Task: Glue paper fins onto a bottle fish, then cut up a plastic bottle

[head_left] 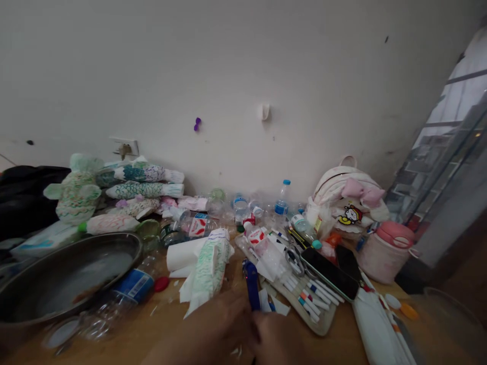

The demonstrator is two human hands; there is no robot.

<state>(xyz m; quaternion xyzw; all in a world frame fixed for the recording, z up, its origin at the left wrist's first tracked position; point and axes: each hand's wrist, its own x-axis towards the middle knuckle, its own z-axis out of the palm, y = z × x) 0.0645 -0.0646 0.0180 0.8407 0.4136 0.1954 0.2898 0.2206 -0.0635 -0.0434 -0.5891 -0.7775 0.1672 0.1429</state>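
Note:
My left hand (218, 324) and my right hand (276, 337) are close together at the bottom middle, both blurred. Their fingers meet, and whatever lies between them is too smeared to name. Just beyond my right hand's fingertips is a dark blue tool (251, 284), its lower end at my fingers. A fish-shaped paper piece (209, 266) with green scale marks lies beyond my left hand, beside a white paper roll (182, 255). White paper scraps (279, 305) sit right of the blue tool.
A large metal basin (137, 246) and a plastic bottle (135, 286) are at left. Markers (304, 299), scissors (293, 261) and a black phone (329, 272) lie at right, near a pink-lidded jar (386, 253). Behind stand bottles, paper fish (144, 190) and a backpack (344, 203).

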